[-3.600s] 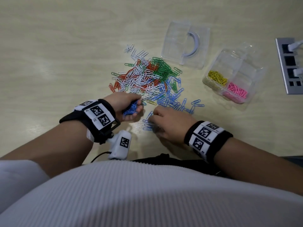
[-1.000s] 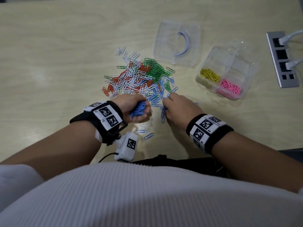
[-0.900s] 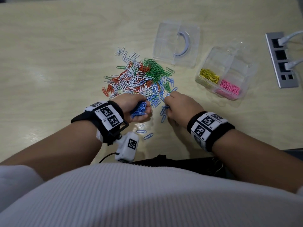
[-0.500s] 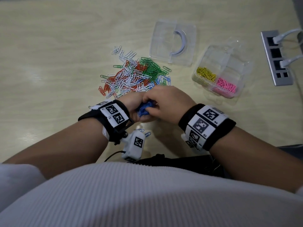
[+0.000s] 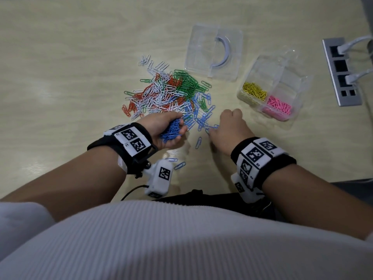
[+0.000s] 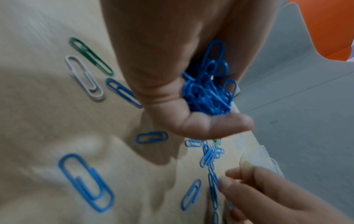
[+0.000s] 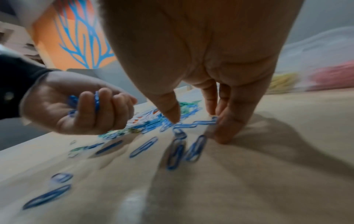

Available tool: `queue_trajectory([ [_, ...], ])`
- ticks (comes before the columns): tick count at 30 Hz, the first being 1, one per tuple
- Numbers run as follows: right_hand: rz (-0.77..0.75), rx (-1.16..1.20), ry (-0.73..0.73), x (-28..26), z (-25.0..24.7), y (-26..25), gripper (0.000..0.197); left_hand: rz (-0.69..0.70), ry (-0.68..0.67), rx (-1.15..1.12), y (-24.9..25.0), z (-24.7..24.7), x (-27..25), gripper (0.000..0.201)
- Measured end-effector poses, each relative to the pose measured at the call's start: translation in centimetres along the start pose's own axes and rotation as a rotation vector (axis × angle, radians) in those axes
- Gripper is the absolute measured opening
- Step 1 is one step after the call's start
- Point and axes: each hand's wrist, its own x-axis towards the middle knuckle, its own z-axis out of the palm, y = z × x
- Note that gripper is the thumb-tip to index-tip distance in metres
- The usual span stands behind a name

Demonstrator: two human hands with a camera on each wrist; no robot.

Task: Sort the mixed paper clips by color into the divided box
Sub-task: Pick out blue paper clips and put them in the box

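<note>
My left hand (image 5: 168, 129) grips a bunch of blue clips (image 6: 208, 94) in its curled fingers, just above the table at the near edge of the mixed pile (image 5: 167, 93) of white, orange, green and blue clips. To its right, my right hand (image 7: 195, 119) reaches down, thumb and fingertips pinching loose blue clips (image 7: 203, 122) that lie on the table. The clear divided box (image 5: 298, 81) stands at the right, with yellow clips (image 5: 254, 91) and pink clips (image 5: 279, 107) in separate compartments.
The box's clear lid (image 5: 214, 51) lies beyond the pile. A grey power strip (image 5: 341, 71) with plugged cables sits at the far right. Single blue clips (image 5: 198, 142) lie between my hands and near the table's front edge (image 5: 179, 165).
Half a second ago my right hand was against the left hand's blue bunch. It has since moved right and down onto the loose blue clips. The left hand still holds its bunch.
</note>
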Motion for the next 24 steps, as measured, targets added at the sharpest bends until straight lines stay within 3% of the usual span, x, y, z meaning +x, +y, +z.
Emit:
queue_trajectory([
  [2, -0.116, -0.073, 0.01, -0.2, 0.7, -1.0, 0.053, -0.001, 0.012, 0.005, -0.1, -0.2, 0.0, 0.036],
  [6, -0.29, -0.175, 0.08, 0.2, 1.5, -1.5, 0.02, -0.007, 0.03, 0.0, -0.1, -0.5, -0.2, 0.037],
  [11, -0.393, -0.213, 0.064, 1.4, 1.3, -0.7, 0.018, 0.006, 0.075, 0.014, 0.1, -0.6, -0.5, 0.036],
  [18, -0.405, -0.062, 0.022, 1.6, -0.3, -0.9, 0.012, 0.016, 0.105, 0.074, -0.1, -0.2, -0.3, 0.034],
  [22, -0.629, 0.153, 0.057, -0.4, -0.9, -3.1, 0.01, -0.005, 0.079, 0.061, -0.3, 0.0, -0.4, 0.028],
  [24, -0.757, 0.122, 0.044, -1.3, -0.6, -4.2, 0.008, 0.001, 0.055, 0.04, -0.3, 0.0, -0.8, 0.022],
])
